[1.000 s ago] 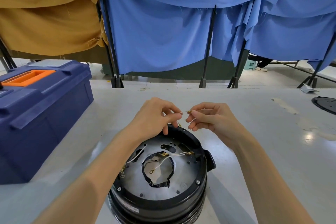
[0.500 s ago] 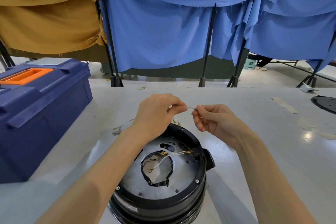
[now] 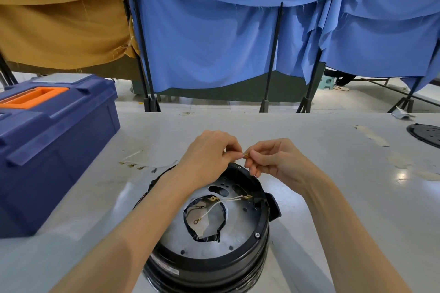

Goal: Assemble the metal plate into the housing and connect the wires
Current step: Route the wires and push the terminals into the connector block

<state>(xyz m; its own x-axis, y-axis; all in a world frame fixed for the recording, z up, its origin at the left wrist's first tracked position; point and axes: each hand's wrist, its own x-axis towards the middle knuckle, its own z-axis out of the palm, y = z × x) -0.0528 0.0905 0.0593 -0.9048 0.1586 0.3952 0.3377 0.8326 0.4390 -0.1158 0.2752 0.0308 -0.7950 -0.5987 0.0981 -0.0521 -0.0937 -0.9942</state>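
I have both hands up just above the far rim of the housing. The left hand and right hand meet fingertip to fingertip on a small brass terminal. Each grip is a narrow pinch on one end of it. I cannot tell whether a wire runs back under the left fingers. I judge it is held off the work so I can see the joint and have room to push the halves together.

The plate already sits flat inside the housing, with a screw showing at its near-right edge. Two white wires lie across its central opening. One ends in a ring lug hanging in the hole, and the others reach brass ends at the right side. The wiring looks unfinished to me.

The housing stands on a grey, glossy tabletop. A blue toolbox is well to the left, loose leads lie between the two, and a black disc sits at the far right edge. Behind hang blue curtains on black stands and a mustard cloth.
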